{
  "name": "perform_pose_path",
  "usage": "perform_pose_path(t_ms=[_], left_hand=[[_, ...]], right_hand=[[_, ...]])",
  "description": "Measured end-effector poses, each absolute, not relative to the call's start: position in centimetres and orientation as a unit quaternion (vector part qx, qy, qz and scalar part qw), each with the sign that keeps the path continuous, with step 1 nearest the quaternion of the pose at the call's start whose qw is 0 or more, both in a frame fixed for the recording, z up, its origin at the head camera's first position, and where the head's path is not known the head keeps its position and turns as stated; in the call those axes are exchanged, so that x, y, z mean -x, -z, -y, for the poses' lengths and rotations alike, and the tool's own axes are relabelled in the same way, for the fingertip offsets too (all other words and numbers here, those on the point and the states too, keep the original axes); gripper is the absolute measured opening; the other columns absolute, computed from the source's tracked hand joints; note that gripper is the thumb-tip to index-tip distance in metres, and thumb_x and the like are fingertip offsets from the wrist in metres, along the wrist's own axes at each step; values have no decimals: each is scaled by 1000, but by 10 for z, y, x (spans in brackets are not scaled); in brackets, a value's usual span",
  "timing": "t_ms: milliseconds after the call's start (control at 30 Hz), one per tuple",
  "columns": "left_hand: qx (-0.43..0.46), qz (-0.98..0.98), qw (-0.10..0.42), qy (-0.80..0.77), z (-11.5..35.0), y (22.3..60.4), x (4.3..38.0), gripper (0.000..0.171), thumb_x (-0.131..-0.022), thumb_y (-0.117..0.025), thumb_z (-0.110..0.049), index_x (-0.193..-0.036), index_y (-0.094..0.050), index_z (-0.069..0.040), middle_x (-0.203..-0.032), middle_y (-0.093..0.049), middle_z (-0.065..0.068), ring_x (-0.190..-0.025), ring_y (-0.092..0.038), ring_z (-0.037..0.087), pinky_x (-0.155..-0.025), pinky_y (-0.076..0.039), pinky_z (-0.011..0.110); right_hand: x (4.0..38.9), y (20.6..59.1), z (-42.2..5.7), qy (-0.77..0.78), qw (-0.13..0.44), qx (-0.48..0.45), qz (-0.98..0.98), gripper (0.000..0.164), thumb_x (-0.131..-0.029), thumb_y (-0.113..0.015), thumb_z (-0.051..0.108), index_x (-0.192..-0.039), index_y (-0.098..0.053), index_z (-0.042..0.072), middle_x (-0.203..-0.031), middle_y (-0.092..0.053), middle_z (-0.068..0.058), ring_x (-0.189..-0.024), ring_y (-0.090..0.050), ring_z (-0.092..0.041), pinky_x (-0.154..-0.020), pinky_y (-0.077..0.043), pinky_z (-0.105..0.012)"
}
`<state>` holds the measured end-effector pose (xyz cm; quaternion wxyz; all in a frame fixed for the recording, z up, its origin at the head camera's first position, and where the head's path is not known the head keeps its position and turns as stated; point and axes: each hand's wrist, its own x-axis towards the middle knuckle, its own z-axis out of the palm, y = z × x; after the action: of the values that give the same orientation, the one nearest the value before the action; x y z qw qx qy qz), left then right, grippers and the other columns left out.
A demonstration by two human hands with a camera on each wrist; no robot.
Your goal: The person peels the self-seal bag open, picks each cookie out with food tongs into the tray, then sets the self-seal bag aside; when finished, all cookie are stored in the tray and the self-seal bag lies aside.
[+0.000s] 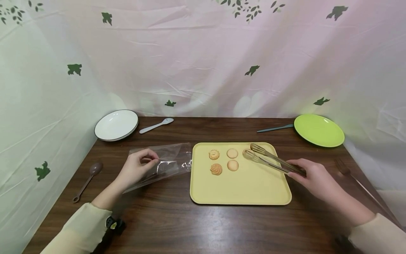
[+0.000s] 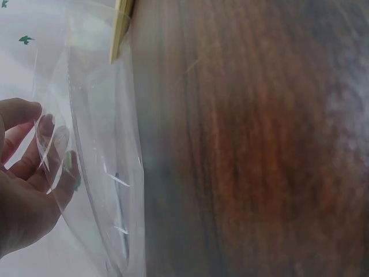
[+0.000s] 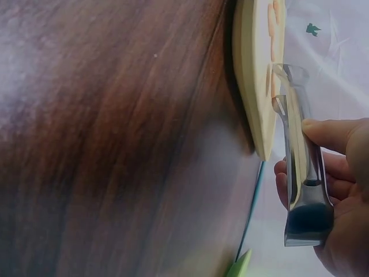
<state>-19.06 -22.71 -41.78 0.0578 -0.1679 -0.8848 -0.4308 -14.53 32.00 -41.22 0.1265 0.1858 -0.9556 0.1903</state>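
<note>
In the head view my left hand (image 1: 137, 168) pinches the edge of a clear plastic bag (image 1: 172, 155), which lies out to the right as far as the yellow tray (image 1: 241, 192). The left wrist view shows thumb and fingers at the bag's mouth (image 2: 60, 138). My right hand (image 1: 318, 180) grips metal tongs (image 1: 276, 158) by their closed end. Their slotted tips straddle a round cookie (image 1: 248, 152) on the tray; whether they touch it I cannot tell. Two more plain round cookies (image 1: 233, 165) and two swirled cookies (image 1: 216, 169) lie to the left.
A white dish (image 1: 116, 125) and a pale spoon (image 1: 156, 126) stand at the back left, a brown spoon (image 1: 88, 180) at the left edge. At the back right are a green plate (image 1: 318, 130) and a teal utensil handle (image 1: 275, 128). A brown fork (image 1: 344, 169) lies far right.
</note>
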Motion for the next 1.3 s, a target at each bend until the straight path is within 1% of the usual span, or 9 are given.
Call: perform_pose_path(t_ms=[133, 333, 533, 667, 767, 900, 1033, 1167, 1300], left_hand=[[171, 884, 54, 432, 227, 421, 192, 5, -89, -68, -17, -90, -66, -12, -86, -67, -1, -84, -63, 12, -80, -54, 37], [186, 886, 22, 425, 228, 426, 191, 4, -88, -68, -17, -90, -65, -16, -87, -67, -4, -88, -64, 13, -80, -54, 35], [195, 889, -19, 414, 229, 432, 191, 4, -88, -69, -17, -87, -65, -15, -89, -65, -3, -89, -64, 15, -79, -54, 34], [189, 890, -48, 412, 233, 435, 190, 5, -87, -69, -16, -86, -64, -15, -88, -65, -4, -88, -63, 14, -78, -53, 32], [191, 890, -68, 408, 236, 437, 190, 5, -88, -68, -16, -86, -64, -14, -88, -64, -4, -87, -61, 13, -78, -53, 31], [199, 890, -86, 400, 239, 438, 191, 5, -87, -68, -18, -86, -65, -14, -87, -63, -5, -86, -61, 12, -80, -53, 29], [213, 889, -95, 394, 240, 440, 194, 5, -86, -69, -16, -88, -65, -14, -86, -64, -6, -85, -61, 11, -80, -53, 27], [219, 893, -95, 383, 238, 441, 198, 7, -86, -69, -14, -90, -66, -17, -87, -65, -7, -83, -61, 10, -76, -52, 25], [219, 891, -99, 385, 235, 441, 201, 11, -84, -71, -12, -93, -66, -16, -87, -65, -5, -81, -61, 12, -71, -52, 26]], right_hand=[[146, 415, -321, -187, 121, -181, 958, 37, -79, -77, 14, -112, -65, 5, -102, -69, -9, -88, -65, -24, -66, -52, -38], [144, 413, -328, -198, 132, -154, 959, 38, -79, -78, 19, -112, -65, 7, -99, -69, -12, -83, -66, -26, -59, -50, -32], [138, 405, -342, -228, 140, -91, 959, 39, -81, -76, 24, -114, -64, 6, -104, -68, -20, -82, -67, -35, -56, -45, -16], [130, 405, -353, -225, 149, -54, 961, 41, -80, -76, 29, -114, -64, 7, -107, -67, -21, -82, -63, -6, -59, -39, -10], [124, 408, -360, -215, 151, -28, 964, 42, -81, -75, 30, -113, -64, 6, -107, -66, -23, -83, -62, -9, -60, -38, -16], [116, 414, -366, -210, 125, 8, 970, 45, -86, -70, 31, -116, -61, 0, -107, -63, -30, -88, -61, -39, -62, -42, -34], [110, 421, -373, -207, 90, 40, 973, 51, -89, -66, 36, -119, -57, -3, -107, -61, -33, -83, -60, -41, -61, -41, -45], [106, 428, -376, -211, 75, 58, 973, 54, -89, -65, 38, -120, -56, -5, -114, -57, -35, -97, -55, -52, -70, -41, -53], [106, 433, -378, -208, 74, 73, 973, 59, -86, -68, 41, -119, -56, -6, -113, -56, -36, -98, -52, -54, -71, -41, -55]])
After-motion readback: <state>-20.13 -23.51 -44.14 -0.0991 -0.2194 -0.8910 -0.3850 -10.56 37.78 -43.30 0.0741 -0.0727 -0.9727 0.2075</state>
